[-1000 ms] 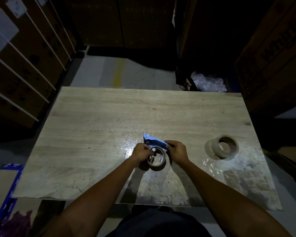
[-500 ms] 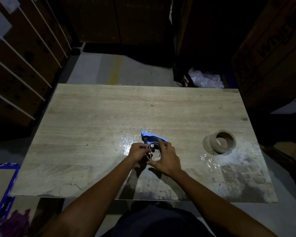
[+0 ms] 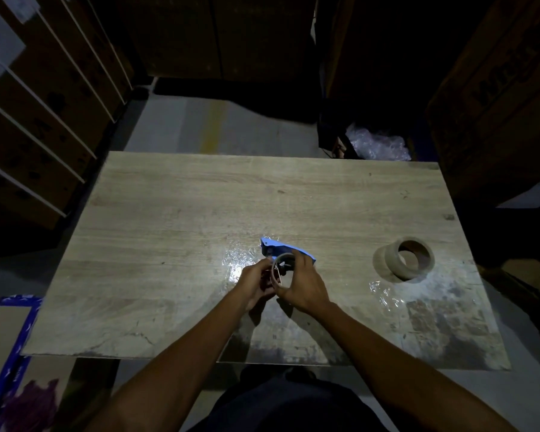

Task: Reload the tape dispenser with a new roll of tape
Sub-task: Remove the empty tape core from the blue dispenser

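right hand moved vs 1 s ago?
Yes. The right hand has shifted left across the ring at the blue dispenser, away from the tape roll lying on the table.

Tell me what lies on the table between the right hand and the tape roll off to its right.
In the head view, nothing stands between the right hand and the tape roll: only bare table, with a shiny crinkled film patch just nearer the person.

A pale wooden bench carries the things. A brown tape roll lies flat on it near the right edge. A blue tape dispenser sits near the middle. Shiny clear scraps lie toward the front right corner.
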A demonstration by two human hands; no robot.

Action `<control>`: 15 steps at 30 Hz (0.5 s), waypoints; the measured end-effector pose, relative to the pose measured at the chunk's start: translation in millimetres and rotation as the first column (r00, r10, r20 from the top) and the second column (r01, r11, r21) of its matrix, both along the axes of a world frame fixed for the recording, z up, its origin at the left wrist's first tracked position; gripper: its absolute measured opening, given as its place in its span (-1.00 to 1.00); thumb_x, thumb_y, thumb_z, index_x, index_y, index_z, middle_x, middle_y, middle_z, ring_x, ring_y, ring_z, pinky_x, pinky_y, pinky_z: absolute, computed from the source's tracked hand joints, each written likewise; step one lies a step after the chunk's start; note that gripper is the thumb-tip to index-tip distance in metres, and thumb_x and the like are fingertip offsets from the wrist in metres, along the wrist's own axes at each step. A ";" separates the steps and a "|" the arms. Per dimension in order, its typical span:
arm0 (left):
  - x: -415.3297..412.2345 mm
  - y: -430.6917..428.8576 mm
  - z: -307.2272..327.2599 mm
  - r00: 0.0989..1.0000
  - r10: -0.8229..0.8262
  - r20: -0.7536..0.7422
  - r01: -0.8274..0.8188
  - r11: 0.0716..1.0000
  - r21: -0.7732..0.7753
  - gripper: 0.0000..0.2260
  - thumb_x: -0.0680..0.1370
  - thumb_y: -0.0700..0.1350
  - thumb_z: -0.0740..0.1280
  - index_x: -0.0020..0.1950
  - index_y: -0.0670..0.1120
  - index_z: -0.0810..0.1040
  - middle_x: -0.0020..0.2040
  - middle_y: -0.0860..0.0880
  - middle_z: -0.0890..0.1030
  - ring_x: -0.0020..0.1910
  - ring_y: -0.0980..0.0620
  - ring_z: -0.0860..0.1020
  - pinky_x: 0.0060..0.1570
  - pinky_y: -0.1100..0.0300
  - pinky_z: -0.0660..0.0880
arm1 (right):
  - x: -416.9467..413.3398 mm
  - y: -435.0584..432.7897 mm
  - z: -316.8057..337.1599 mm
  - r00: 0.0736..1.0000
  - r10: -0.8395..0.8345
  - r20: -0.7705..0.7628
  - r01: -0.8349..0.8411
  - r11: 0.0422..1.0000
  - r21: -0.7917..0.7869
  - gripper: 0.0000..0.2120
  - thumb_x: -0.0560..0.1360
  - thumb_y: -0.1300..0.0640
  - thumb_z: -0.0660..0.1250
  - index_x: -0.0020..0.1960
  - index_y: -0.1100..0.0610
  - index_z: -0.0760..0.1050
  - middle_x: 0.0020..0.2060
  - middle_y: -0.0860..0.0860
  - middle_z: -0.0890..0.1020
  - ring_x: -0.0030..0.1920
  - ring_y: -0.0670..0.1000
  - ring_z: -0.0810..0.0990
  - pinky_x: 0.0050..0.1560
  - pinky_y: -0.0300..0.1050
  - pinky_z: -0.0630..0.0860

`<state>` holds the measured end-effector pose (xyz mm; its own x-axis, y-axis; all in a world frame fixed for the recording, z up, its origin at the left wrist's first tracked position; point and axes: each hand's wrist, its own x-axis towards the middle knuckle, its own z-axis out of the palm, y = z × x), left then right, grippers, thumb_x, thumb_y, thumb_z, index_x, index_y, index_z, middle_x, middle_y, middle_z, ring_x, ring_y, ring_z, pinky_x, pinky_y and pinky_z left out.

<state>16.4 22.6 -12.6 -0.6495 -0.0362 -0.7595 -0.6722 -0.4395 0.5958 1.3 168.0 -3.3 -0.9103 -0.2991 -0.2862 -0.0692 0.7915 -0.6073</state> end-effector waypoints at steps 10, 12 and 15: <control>-3.5 4.6 9.0 0.999 -0.032 0.030 0.034 0.997 -0.068 -0.69 0.61 0.04 0.26 -0.04 -0.19 0.62 -0.25 -0.13 0.57 -0.25 -0.05 0.53 -0.16 0.09 0.51 | 5.9 6.6 18.4 0.995 -0.091 -0.033 0.090 0.995 -0.038 -0.24 0.25 -0.16 0.47 0.36 0.01 0.27 0.24 0.04 0.43 0.12 0.05 0.60 0.02 0.03 0.61; -3.7 5.8 10.5 0.998 -0.041 0.046 0.046 0.995 -0.091 -0.69 0.60 0.04 0.27 -0.11 -0.17 0.62 -0.27 -0.12 0.57 -0.29 -0.04 0.53 -0.26 0.16 0.49 | 8.8 8.6 20.4 0.994 -0.100 -0.047 0.096 0.993 -0.074 -0.28 0.25 -0.12 0.51 0.31 0.03 0.31 0.21 0.03 0.40 0.08 -0.01 0.61 0.01 -0.08 0.59; -3.8 7.7 10.8 0.997 -0.057 0.050 0.062 0.992 -0.112 -0.69 0.61 0.04 0.27 -0.09 -0.18 0.63 -0.26 -0.12 0.60 -0.29 -0.04 0.56 -0.31 0.17 0.50 | 12.2 10.4 20.2 0.993 -0.103 -0.053 0.097 0.990 -0.101 -0.29 0.26 -0.11 0.53 0.30 0.06 0.32 0.17 0.04 0.39 0.08 -0.03 0.57 0.03 -0.12 0.58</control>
